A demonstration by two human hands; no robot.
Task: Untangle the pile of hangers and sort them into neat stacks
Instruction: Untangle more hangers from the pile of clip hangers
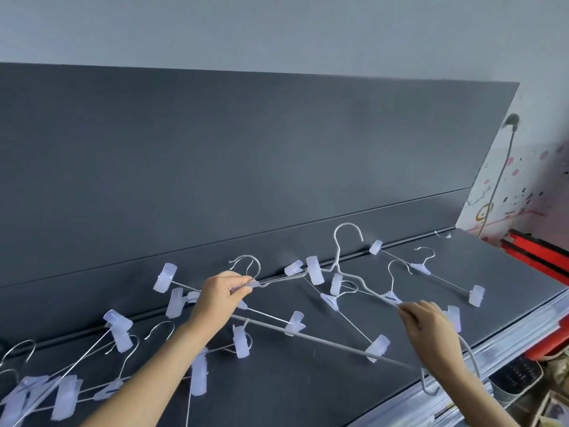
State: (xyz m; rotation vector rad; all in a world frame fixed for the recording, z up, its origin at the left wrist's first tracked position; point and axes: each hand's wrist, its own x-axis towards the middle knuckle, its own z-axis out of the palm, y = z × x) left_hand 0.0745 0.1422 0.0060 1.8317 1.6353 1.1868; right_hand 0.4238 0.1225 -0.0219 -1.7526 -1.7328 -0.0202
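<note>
My right hand [431, 329] grips a sloped shoulder of the white coated wire hanger [326, 342] over the dark grey tabletop [308, 392]. Its hook points away from me and its long bar runs left to right. My left hand [220, 298] pinches the neck of a silver wire clip hanger [246, 263] just left of it. More translucent-clipped hangers [64, 392] lie tangled further left.

backboard [246, 149]: dark grey, upright | wall [277, 26]: pale, above backboard | plug with grey cable [512, 121]: just right of backboard's top corner | cartoon-patterned panel [523, 186]: right of backboard | red bars [542, 257]: below-right of backboard
</note>
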